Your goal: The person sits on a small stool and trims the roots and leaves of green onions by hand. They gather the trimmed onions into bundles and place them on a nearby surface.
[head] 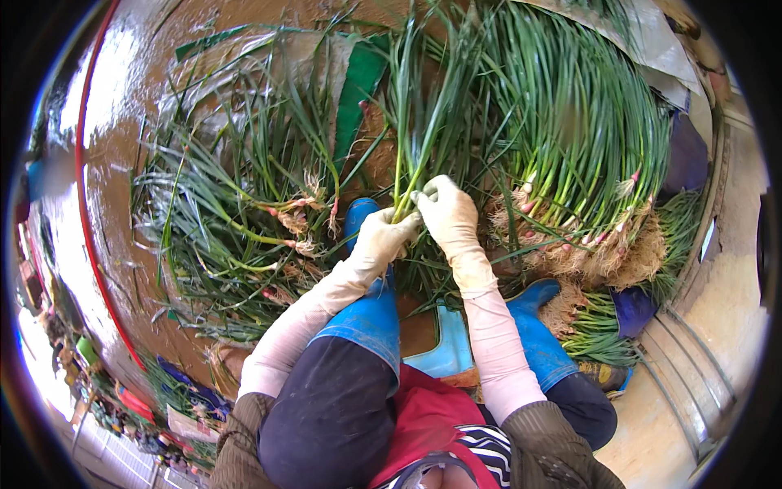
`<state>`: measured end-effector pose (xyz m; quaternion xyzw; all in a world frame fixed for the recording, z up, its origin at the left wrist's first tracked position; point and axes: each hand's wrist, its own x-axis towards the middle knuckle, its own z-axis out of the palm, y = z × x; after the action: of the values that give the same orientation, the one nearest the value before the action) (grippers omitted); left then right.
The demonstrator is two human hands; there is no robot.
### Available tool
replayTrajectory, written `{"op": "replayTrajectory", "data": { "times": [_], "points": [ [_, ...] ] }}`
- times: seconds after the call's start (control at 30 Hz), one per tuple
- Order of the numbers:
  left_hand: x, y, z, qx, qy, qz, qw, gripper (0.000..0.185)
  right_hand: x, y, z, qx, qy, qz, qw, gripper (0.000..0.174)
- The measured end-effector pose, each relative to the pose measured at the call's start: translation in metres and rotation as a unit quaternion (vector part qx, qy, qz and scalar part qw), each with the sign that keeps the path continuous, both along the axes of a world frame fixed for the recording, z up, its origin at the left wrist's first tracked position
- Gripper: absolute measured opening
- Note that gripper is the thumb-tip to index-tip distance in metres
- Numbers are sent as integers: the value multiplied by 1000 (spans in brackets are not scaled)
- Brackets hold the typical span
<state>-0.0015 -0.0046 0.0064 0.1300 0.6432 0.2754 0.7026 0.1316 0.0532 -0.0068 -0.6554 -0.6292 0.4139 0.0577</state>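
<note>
In a cream rubber glove, my left hand (383,235) is closed around the lower stalks of a few green onions (403,160), whose leaves point away from me. My right hand (445,208), gloved alike, has its bent fingers against the same stalks; whether it grips one is hidden. The held bulb ends are covered by the gloves. To the left lies a loose, tangled pile of green onions (244,232) with pinkish bulbs and roots. A large, aligned heap of green onions (568,140) lies to the right, its brown roots (611,250) towards me.
Blue rubber boots (357,312) cover my lower legs. A light blue plastic stool (449,342) stands between them. A red hose (82,177) runs over the wet brown floor at left. More bundled green onions (602,330) lie beside the right boot, near metal bars (690,360).
</note>
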Motion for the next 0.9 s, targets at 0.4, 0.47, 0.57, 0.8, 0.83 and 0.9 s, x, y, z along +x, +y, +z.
{"op": "replayTrajectory", "data": {
  "times": [0.4,0.47,0.57,0.8,0.83,0.9],
  "points": [
    [4,-20,-37,189,312,-241,900,35,-3,-23,-30,137,-50,34,989,14],
    [8,-14,-30,38,123,-162,978,25,-1,-28,-48,29,2,-86,996,15],
    [12,-3,-8,-35,-52,-109,992,16,6,-34,-69,-211,287,-448,820,20],
    [-32,20,43,104,-262,60,958,26,68,-22,-26,157,-70,0,985,18],
    [-41,21,47,145,-275,88,947,27,81,-16,-22,306,-109,-33,945,21],
    [-52,23,51,180,-253,109,944,30,83,-12,-28,278,-101,-121,947,46]
  ]
}}
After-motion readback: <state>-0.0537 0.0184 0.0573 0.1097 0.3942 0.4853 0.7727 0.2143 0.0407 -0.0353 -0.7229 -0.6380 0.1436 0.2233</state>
